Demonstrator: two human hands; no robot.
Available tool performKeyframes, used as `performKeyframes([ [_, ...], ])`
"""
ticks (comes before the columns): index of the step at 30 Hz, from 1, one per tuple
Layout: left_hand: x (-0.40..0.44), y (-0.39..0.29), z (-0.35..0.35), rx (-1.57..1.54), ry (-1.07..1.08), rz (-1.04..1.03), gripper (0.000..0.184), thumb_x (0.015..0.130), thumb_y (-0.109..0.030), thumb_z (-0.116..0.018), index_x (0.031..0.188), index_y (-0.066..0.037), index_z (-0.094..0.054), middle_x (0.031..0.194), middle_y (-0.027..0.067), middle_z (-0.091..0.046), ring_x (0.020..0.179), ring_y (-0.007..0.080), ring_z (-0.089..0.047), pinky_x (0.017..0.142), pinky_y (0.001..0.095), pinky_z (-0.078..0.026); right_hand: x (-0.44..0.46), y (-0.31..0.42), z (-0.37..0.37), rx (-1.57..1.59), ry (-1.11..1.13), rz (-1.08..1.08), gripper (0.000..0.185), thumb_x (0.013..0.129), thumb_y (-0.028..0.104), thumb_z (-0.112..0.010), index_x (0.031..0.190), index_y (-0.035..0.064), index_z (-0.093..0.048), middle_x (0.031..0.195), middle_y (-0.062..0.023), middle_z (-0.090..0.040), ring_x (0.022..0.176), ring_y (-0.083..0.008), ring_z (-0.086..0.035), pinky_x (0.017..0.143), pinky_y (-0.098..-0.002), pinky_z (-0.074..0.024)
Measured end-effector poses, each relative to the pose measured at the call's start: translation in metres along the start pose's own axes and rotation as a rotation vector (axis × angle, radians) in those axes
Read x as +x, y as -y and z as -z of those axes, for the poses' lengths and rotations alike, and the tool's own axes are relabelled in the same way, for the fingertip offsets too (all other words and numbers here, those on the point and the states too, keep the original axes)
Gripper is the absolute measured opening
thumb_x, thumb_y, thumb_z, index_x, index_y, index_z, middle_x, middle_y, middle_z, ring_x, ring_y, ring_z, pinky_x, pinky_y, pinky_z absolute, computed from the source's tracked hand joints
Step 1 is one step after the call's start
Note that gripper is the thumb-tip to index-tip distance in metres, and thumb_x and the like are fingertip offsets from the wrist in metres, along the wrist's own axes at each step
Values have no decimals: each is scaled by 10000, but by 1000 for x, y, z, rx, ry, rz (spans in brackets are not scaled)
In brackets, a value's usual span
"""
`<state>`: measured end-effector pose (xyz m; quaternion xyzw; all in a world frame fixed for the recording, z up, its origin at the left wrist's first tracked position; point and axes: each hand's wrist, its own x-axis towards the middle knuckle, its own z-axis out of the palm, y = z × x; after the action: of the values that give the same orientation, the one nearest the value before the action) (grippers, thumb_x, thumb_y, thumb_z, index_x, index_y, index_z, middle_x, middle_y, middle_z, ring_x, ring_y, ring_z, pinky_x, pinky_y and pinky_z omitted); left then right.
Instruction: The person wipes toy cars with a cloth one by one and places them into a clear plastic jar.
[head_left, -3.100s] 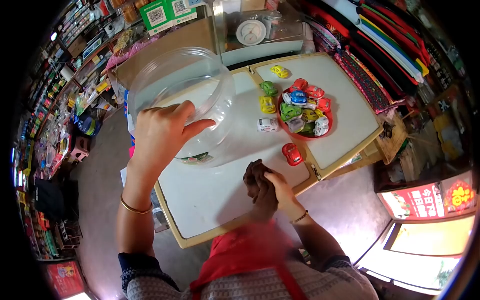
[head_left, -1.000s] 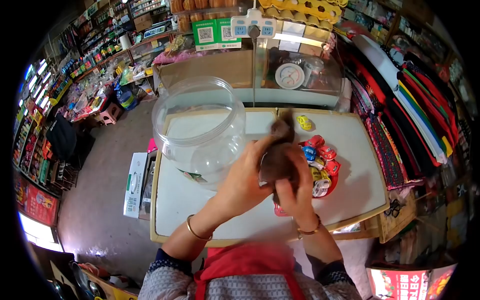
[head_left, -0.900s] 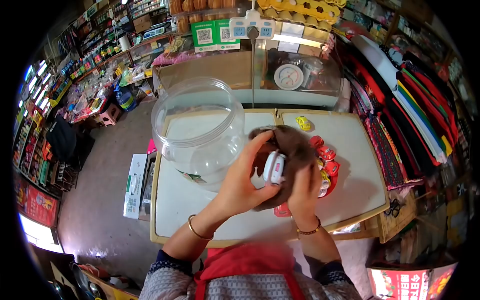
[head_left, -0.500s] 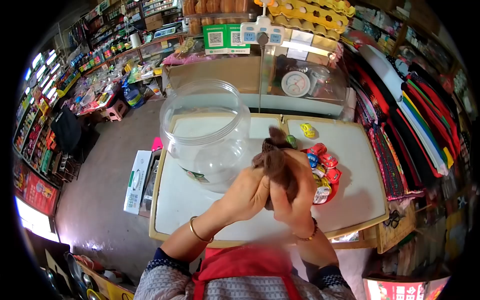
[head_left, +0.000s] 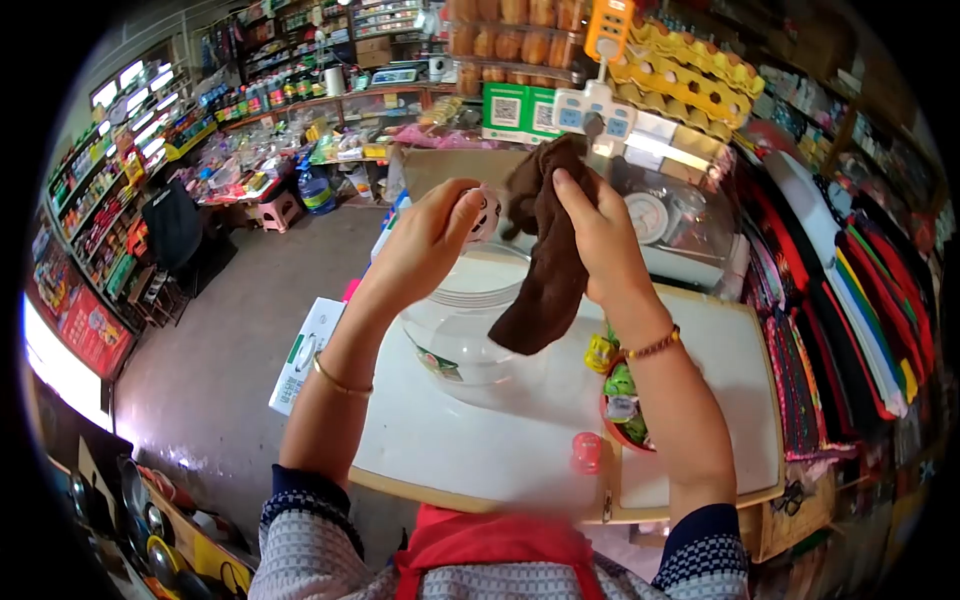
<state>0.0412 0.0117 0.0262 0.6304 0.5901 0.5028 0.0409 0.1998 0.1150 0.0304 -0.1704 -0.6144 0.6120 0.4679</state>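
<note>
One brown cloth (head_left: pixel 553 258) — limp, creased; one toy car (head_left: pixel 484 217) — white, dark-marked.

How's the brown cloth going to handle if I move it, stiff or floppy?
Probably floppy: the brown cloth bunches at the right hand and its lower end hangs loose. It seems light, since that one hand holds it up. The dangling end might brush the clear jar if lowered, as it overlaps it in this view.
</note>
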Motion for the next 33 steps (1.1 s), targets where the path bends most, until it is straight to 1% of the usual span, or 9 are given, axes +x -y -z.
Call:
performKeyframes([
  [4,11,31,5,166,113,114,331,948,-289,-428,999,7,-568,916,228,-619,854,401,-592,747,455,-450,37,-35,-10,-687,159,271,433,871,167,-570,1260,-9,-494,1180,-117,-593,1049,-199,-571,921,-305,-429],
  [5,11,34,3,273,177,131,317,940,-275,-429,959,9,-569,894,230,-619,850,406,-587,747,471,-443,42,-41,-8,-711,246,245,381,808,161,-579,1159,14,-577,1119,-205,-610,1058,-336,-582,904,-367,-455],
  [8,9,56,-7,498,235,30,184,893,-169,-459,857,-11,-546,876,192,-615,819,410,-574,678,467,-438,42,-37,-13,-883,387,172,348,844,135,-565,1152,-26,-577,1081,-141,-644,1023,-204,-599,889,-307,-448],
  [11,5,40,-7,433,100,36,171,883,-170,-507,923,-13,-561,781,232,-582,758,390,-598,628,446,-445,37,-35,-12,-807,350,212,339,843,134,-567,1139,-30,-579,1082,-134,-644,1013,-186,-596,887,-300,-447],
  [14,-2,24,-26,250,-115,-168,217,876,-153,-551,1026,-1,-590,982,221,-624,883,379,-606,700,425,-482,20,-25,7,-734,231,398,334,865,138,-576,1156,-27,-564,1066,-116,-642,1005,-151,-580,891,-282,-437],
  [16,-9,-14,-38,34,-93,-174,297,867,-142,-586,1124,3,-559,1072,207,-602,947,362,-599,747,398,-483,1,-7,20,-585,222,469,346,847,185,-597,1134,-9,-577,1059,-179,-640,986,-288,-615,856,-338,-466],
  [22,-28,-61,-104,-245,123,-327,373,853,-113,-597,1167,57,-491,1124,240,-556,976,394,-576,826,407,-479,-78,38,93,-449,-38,112,362,864,194,-614,1147,-28,-577,1084,-77,-628,1004,-140,-552,884,-266,-423],
  [25,-45,-45,-157,-283,216,-374,387,883,-143,-592,1234,-13,-495,1156,152,-587,987,281,-608,620,310,-503,-126,22,130,-454,-199,-48,364,873,184,-608,1158,-38,-568,1092,-71,-613,1004,-140,-548,889,-261,-418],
  [33,-93,22,-251,-134,635,-113,554,803,-194,-636,1248,54,-418,1210,252,-491,1118,403,-478,946,429,-409,-223,-75,181,-37,-601,-361,331,901,183,-573,1152,-33,-560,1036,-63,-619,940,-119,-567,832,-259,-454],
])
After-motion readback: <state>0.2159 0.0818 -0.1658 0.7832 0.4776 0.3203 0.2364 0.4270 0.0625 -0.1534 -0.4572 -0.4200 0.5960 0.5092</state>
